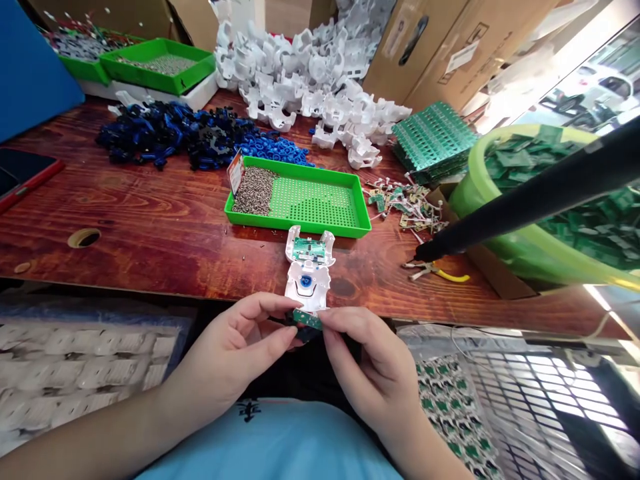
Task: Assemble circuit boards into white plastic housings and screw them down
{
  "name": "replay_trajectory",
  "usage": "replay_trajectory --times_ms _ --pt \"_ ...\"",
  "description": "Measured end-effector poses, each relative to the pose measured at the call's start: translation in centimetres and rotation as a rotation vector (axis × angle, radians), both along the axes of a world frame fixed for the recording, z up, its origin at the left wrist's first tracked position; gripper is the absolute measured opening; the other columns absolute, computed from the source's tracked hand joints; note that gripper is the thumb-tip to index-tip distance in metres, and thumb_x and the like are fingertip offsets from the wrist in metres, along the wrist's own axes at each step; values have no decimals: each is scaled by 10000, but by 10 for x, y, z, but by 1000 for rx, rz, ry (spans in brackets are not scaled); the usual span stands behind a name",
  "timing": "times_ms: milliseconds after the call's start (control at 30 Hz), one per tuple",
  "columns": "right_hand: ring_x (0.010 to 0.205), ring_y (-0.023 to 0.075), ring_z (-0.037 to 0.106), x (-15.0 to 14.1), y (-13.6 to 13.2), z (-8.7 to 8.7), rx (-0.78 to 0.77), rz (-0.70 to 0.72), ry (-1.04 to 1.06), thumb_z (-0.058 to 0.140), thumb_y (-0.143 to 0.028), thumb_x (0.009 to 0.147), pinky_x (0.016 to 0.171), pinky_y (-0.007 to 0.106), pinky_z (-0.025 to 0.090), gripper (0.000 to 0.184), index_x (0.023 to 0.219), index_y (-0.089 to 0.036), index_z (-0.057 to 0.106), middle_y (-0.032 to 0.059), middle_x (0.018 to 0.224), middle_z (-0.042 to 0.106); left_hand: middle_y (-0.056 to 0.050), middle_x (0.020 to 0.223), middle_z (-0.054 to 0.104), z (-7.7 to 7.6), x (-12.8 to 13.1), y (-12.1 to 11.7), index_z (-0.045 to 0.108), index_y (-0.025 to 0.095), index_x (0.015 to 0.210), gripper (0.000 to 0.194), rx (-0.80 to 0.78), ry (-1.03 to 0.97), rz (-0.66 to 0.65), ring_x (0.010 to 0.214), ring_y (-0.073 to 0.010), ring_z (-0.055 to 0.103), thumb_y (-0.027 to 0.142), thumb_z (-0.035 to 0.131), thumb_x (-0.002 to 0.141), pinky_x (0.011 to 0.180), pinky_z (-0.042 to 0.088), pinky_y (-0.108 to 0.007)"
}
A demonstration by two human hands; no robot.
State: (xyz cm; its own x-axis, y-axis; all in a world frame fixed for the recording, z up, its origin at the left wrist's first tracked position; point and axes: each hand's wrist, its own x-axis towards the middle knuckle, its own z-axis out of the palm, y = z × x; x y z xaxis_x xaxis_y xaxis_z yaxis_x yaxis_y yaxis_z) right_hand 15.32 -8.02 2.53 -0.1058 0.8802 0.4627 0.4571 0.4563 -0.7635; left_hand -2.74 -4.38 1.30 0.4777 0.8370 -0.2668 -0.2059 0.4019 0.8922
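Observation:
Between my hands, just past the table's front edge, is a small green circuit board (pixel 307 319) with a dark part (pixel 306 333) behind and below it. My left hand (pixel 250 337) grips its left side, thumb and forefinger curled round. From the right, my right hand (pixel 367 353) pinches the board's end between thumb and fingers. Just beyond my fingertips lies a white plastic shell (pixel 306 293) with a blue round piece (pixel 307 281) in it. Farther back, touching or nearly touching it, sits another white shell half (pixel 327 252) holding a green circuit board (pixel 309 251).
A green tray (pixel 320 230) of small screws (pixel 254 191) stands ahead. Behind are black and blue parts (pixel 190 133) and piled white shells (pixel 320 80). On the right are wired boards (pixel 407 203), yellow-handled pliers (pixel 443 273), a tub (pixel 465 187) of boards and a slanting black bar (pixel 530 190).

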Motion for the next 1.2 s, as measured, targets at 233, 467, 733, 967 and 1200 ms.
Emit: replay_trajectory --times_ms 233,467,733,967,1200 --pt "909 99 619 6 -2 -2 -16 25 -50 517 3 835 800 200 519 349 1104 -201 604 45 989 651 91 990 714 -2 -3 -3 651 353 1027 210 33 39 0 899 -73 658 249 651 845 859 533 -154" --pt "913 99 622 8 -4 1 6 70 -91 504 7 837 771 192 536 379 1134 -207 603 49 990 646 106 1004 692 -1 -3 -8 665 406 1013 248 175 92 36 897 -72 649 221 634 851 844 526 -145" --pt "885 108 637 14 -5 4 45 129 -180 504 14 820 747 181 548 374 1122 -181 606 69 982 661 26 968 622 -3 -5 -7 646 390 1090 303 441 281 -6 917 -122 590 189 585 872 771 496 -179" --pt "866 122 638 13 -9 4 4 145 -201 500 2 825 722 195 552 376 1143 -175 593 79 972 658 21 953 604 -4 -9 -9 620 402 1147 318 423 346 -53 900 -122 584 238 584 878 739 491 -169" --pt "859 117 636 7 -16 6 -21 152 -124 603 -40 787 744 188 552 394 1165 -147 573 82 979 651 37 927 659 5 -10 -5 681 400 1077 272 334 342 -58 854 -118 631 266 622 849 727 524 -154"
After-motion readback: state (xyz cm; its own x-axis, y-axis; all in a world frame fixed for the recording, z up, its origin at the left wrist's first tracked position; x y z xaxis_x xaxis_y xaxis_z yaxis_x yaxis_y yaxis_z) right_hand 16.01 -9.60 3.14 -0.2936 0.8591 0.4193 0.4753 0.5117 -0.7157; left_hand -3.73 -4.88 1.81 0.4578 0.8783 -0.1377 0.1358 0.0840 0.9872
